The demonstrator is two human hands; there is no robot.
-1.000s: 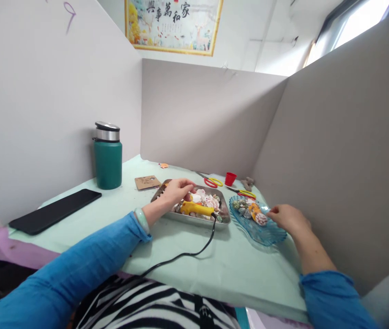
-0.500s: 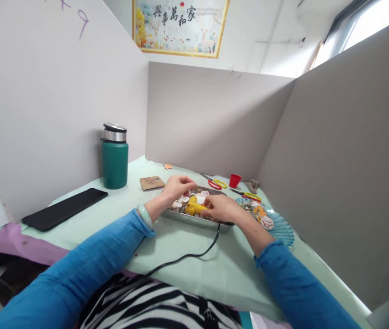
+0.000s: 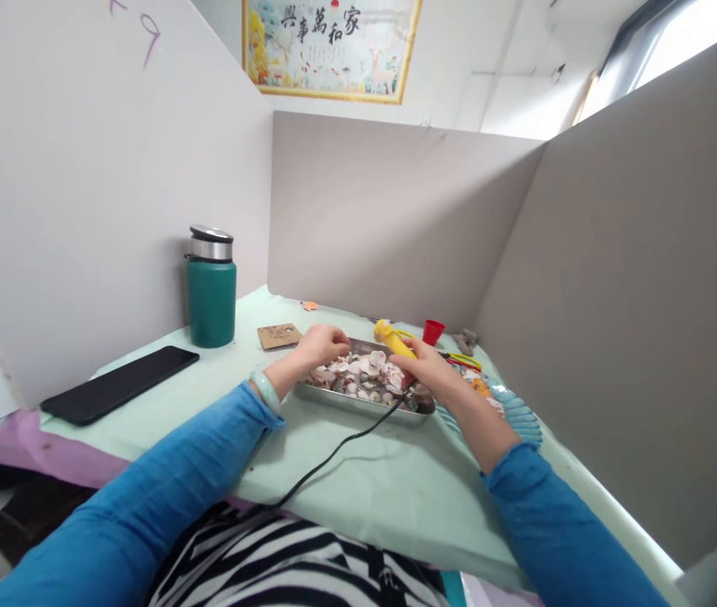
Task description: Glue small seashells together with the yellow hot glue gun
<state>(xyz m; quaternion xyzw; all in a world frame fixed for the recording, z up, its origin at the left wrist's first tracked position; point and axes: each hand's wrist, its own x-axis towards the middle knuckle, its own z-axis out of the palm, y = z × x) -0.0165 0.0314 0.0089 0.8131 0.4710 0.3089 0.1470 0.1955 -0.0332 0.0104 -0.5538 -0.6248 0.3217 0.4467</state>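
"Over the metal tray [image 3: 364,405], where is your right hand [image 3: 429,364], and what does it grip?"

"Your right hand is closed round the yellow corded tool [image 3: 394,339], above the tray's right part, with the tool's rounded yellow end raised toward the far side. Its black cord [image 3: 333,451] runs down across the table cover [image 3: 396,497] toward your striped clothing [image 3: 307,561]."

"And your left hand [image 3: 328,343]?"

"It is at the tray's far left corner, fingers bent and drawn together; whether they pinch anything, I cannot tell. A pale green bangle [image 3: 266,393] circles that wrist (rather pretty against your blue sleeve [image 3: 162,472])."

"What lies between your hands?"

"Pale shells [image 3: 367,371], heaped in the tray. Just beside it, on your right, a blue scalloped dish [image 3: 522,417] bears orange and whitish pieces [image 3: 481,388], partly hidden by your right forearm."

"Farther out?"

"Beyond your right hand stand a red cup [image 3: 433,332] and, nearer you, scissors [image 3: 464,362] with yellow and red handles. To the tray's left lies a brown card [image 3: 278,336], with a small orange piece [image 3: 309,305] farther back. Well to your left, a green bottle [image 3: 211,299] stands upright near the partition [image 3: 111,185], beyond a flat black object [image 3: 119,384]."
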